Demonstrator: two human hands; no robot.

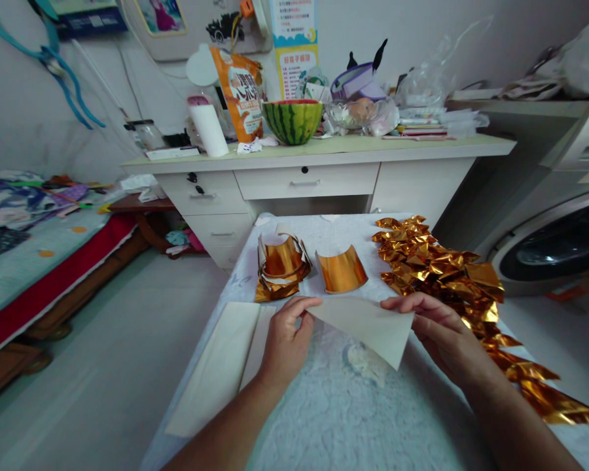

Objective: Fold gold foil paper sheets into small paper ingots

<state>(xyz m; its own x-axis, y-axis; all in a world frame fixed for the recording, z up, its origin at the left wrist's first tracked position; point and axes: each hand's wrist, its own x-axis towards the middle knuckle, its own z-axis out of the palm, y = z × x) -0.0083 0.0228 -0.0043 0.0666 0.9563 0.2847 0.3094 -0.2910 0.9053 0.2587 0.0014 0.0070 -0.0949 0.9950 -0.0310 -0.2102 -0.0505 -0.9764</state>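
- Pale sheet (368, 324) above the table (314, 425), nearer than the curved gold piece (343, 269).
- Left hand (285, 341) and right hand (439, 330) pinch its ends, fingers nearly closed.
- Probably light, bendy, easily creased; edges suit gripping.

Two hands (287, 337), one sheet (368, 320) between them — one cut watermelon (293, 124), one orange pouch (243, 98), one washing machine (554, 190)
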